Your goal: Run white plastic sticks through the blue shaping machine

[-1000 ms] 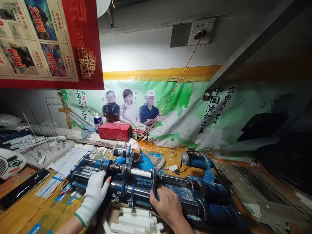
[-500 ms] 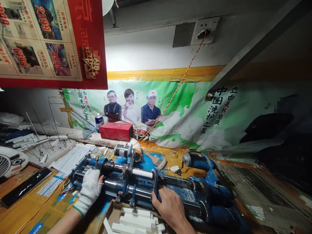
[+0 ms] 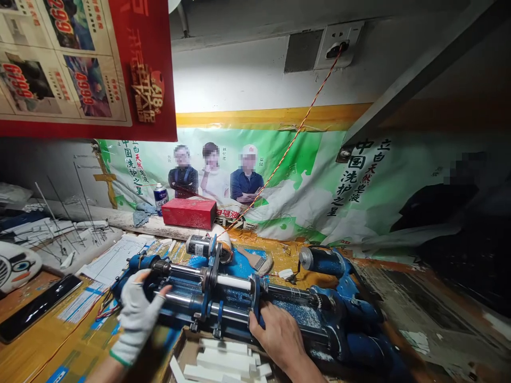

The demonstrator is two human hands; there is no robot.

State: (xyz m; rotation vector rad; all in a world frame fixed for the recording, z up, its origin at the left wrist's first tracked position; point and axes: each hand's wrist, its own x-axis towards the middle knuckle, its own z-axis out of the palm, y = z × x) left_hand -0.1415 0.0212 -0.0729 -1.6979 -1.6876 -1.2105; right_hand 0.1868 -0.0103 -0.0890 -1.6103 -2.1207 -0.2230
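My left hand (image 3: 141, 308), in a white fingerless-tipped glove, is at the left end of the blue machine (image 3: 191, 303), thumb and fingers apart around its left carriage. My bare right hand (image 3: 279, 332) has its fingers wrapped on the upright blue plate (image 3: 255, 298) right of centre. Between two upright plates lies a white bar (image 3: 235, 283), in line with the steel rods. In front of the machine, a cardboard box (image 3: 179, 346) holds several white blocks (image 3: 225, 359).
A black phone (image 3: 40, 307) and papers (image 3: 115, 258) lie at the left. Behind the machine are a small motor (image 3: 199, 246), a brush (image 3: 253, 259), a red box (image 3: 189, 214) and a spray can (image 3: 161, 199). A twisted wire (image 3: 299, 127) runs to the wall socket (image 3: 339, 45).
My left hand has moved left and its fingers have spread. The left carriage with its chuck has slid left along the rods. My right hand has stayed at the plate.
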